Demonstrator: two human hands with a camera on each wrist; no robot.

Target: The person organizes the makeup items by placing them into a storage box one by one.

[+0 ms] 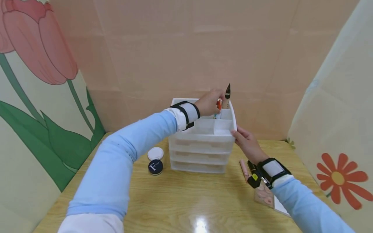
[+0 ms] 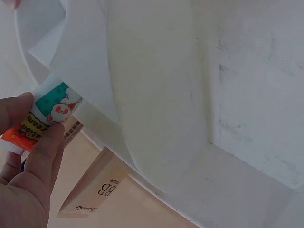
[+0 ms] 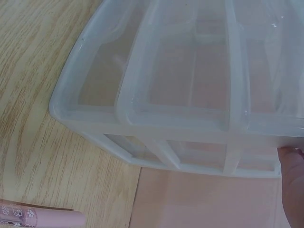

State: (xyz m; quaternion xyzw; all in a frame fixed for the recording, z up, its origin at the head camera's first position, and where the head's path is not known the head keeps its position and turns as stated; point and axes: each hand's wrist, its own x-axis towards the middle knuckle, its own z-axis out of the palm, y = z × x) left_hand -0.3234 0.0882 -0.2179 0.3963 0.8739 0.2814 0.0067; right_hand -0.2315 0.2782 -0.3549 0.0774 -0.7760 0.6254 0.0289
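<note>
My left hand (image 1: 210,102) pinches a small cream tube (image 2: 54,111) between thumb and fingers. Orange, teal and a cartoon face are printed on it. This tube is over the back right compartments of a white plastic drawer organizer (image 1: 201,145). Just beyond it, a beige item with a black pointed top (image 1: 228,92) stands upright in the organizer. The left wrist view shows a beige tube lettered BB (image 2: 102,190) by the rim. My right hand (image 1: 247,142) grips the organizer's right side, its thumb on the front corner; most of this hand is outside the right wrist view.
Left of the organizer lie a white round case (image 1: 155,153) and a dark round case (image 1: 155,167). On the right, a pink tube (image 1: 244,170), black items (image 1: 254,181) and a patterned flat palette (image 1: 264,195) lie on the wooden table (image 1: 163,200), partly under my right wrist.
</note>
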